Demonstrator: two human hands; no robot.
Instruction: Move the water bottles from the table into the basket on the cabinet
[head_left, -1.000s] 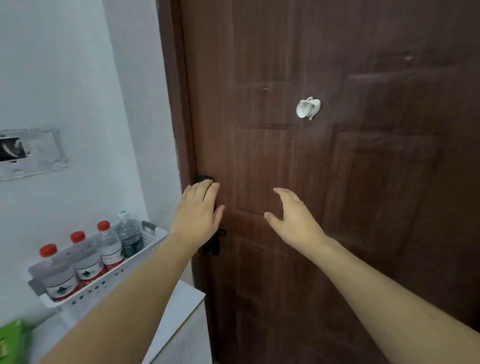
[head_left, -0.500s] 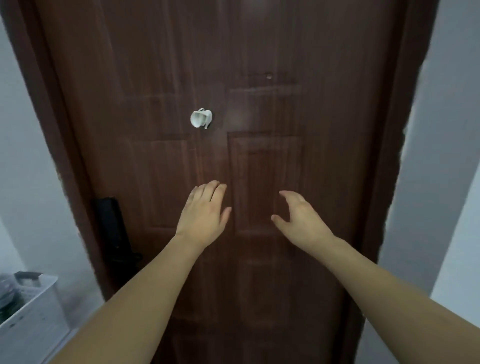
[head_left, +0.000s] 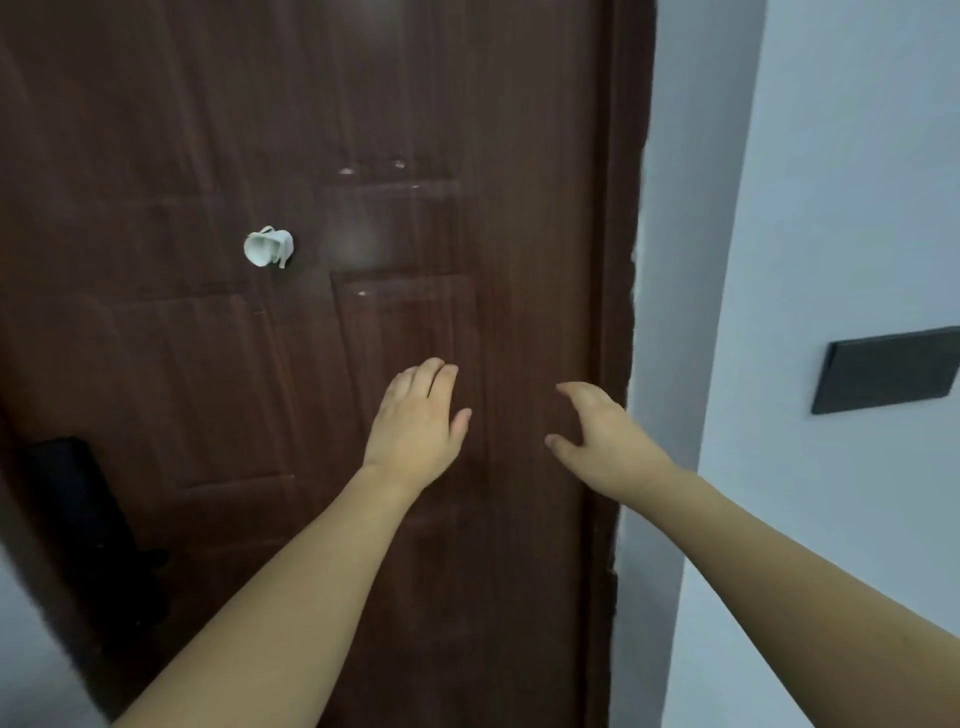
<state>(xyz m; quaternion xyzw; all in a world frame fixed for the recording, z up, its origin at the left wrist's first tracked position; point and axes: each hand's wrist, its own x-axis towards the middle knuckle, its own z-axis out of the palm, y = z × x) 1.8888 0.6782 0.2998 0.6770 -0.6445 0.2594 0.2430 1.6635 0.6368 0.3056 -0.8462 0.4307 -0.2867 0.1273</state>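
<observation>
While both the left hand (head_left: 418, 421) and right hand (head_left: 602, 436) hang spread and empty before the dark brown wooden door (head_left: 467, 156), neither bottles nor basket are in view, so reaching blind risks a fumble.

support: brown door (head_left: 218, 130) | mounted on it: white hook (head_left: 268, 248), black lock handle (head_left: 88, 525)

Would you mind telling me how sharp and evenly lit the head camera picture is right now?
Head view: soft all over, with smeared grain on the brown door; a pale sheen sits near its middle; the white hook and both open hands, left hand and right hand, are slightly blurred; the black lock is lost in shadow.
</observation>
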